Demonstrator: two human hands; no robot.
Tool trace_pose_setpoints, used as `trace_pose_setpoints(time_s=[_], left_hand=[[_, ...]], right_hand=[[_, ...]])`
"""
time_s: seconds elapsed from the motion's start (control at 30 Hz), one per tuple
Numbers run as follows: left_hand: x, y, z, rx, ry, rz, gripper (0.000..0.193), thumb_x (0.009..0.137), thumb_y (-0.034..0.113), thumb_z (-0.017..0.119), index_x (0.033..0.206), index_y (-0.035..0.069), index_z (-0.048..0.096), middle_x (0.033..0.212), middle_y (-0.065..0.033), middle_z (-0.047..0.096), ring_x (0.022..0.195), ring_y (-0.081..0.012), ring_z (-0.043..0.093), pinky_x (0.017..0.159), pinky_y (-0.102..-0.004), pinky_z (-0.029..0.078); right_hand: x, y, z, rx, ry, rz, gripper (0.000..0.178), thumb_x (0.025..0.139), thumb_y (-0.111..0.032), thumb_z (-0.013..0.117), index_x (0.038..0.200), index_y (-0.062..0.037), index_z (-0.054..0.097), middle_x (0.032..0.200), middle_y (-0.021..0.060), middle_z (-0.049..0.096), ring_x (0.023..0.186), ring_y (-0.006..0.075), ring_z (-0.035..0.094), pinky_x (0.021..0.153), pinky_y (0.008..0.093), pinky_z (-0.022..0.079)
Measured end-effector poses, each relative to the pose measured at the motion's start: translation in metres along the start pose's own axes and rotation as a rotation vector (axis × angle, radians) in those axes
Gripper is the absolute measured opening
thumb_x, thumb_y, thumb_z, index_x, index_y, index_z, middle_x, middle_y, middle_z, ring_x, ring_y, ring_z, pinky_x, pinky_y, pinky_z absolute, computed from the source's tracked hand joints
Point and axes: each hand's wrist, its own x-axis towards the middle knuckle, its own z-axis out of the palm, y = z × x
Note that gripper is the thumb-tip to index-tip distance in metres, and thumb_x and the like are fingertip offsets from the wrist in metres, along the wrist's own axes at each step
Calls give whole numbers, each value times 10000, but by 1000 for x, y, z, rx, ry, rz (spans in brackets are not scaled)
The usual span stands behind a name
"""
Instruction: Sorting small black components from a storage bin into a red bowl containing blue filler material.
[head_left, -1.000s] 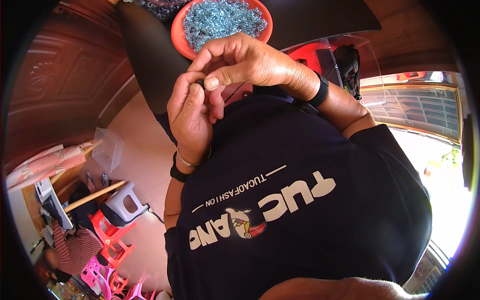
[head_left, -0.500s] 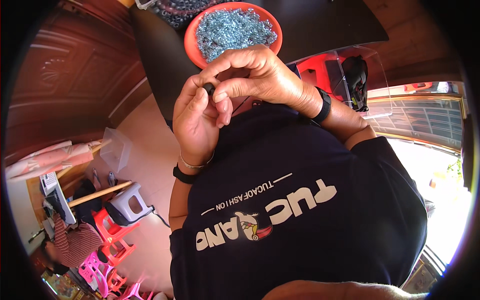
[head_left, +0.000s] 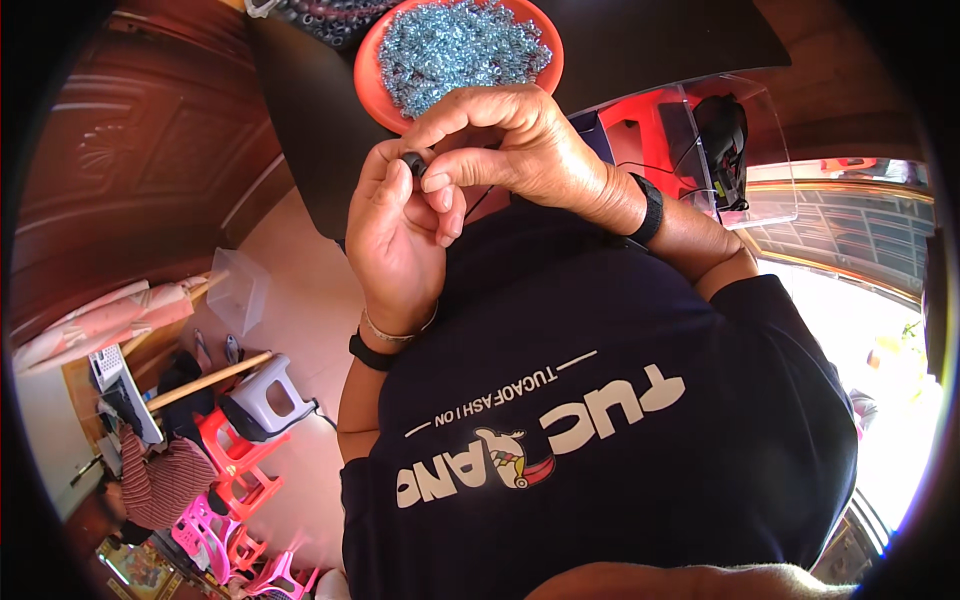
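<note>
A pinkish floor (head_left: 305, 260) is bordered at the left by carved reddish-brown wood panelling (head_left: 110, 150), and bright daylight is let in at the right. On the floor, a grey stool (head_left: 288, 375), red stools (head_left: 228, 440) and pink stools (head_left: 208, 538) are seen near another person in a striped top (head_left: 172, 482). At the upper edge, a dark table (head_left: 680, 45) is occupied by an orange-red bowl (head_left: 372, 85), filled with clear bluish pieces (head_left: 460, 55); dark ring-like pieces (head_left: 335, 18) are heaped just beside it.

Upside-down white lettering (head_left: 610, 415) is borne by the wearer's dark T-shirt (head_left: 650, 510): a bold large line, interrupted by a colourful cartoon figure (head_left: 510, 460), and a smaller line flanked by dashes.

In front of the bowl, a small black piece (head_left: 413, 163) is pinched between the thumb and fingers of the left hand (head_left: 392, 240) and is also grasped by the thumb and forefinger of the right hand (head_left: 525, 145). The remaining left fingers are loosely curled.
</note>
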Motion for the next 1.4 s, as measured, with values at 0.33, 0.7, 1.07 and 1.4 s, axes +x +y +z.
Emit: trace_pose_setpoints(time_s=[0.33,0.7,1.07,1.4], left_hand=[[1,-1,3,142,42,51,260,968,195,409,1065,-31,492,734,-74,531,583,-128,492,523,-221,368],[-1,-1,0,183,84,9,265,973,210,437,1055,-34,499,728,-54,541,590,-112,493,524,-220,369],[0,-2,-2,242,89,-17,283,965,232,461,1065,-28,513,725,-49,547,591,-107,494,525,-212,367],[-1,-3,-2,257,107,-10,249,954,197,455,1052,-23,520,734,-52,549,595,-106,495,534,-212,374]], right_hand=[[-6,12,-3,341,52,50,175,809,37,672,970,-30,676,1081,113,636,1012,186,614,896,315,491],[-4,8,-8,189,17,36,145,833,15,653,966,-34,687,1078,114,641,993,183,615,876,312,490],[-6,8,-9,242,9,110,133,843,22,639,957,-32,683,1068,112,638,985,182,613,869,312,490],[-8,10,-5,248,32,126,117,856,25,626,942,-38,676,1093,124,620,983,190,615,866,313,491]])
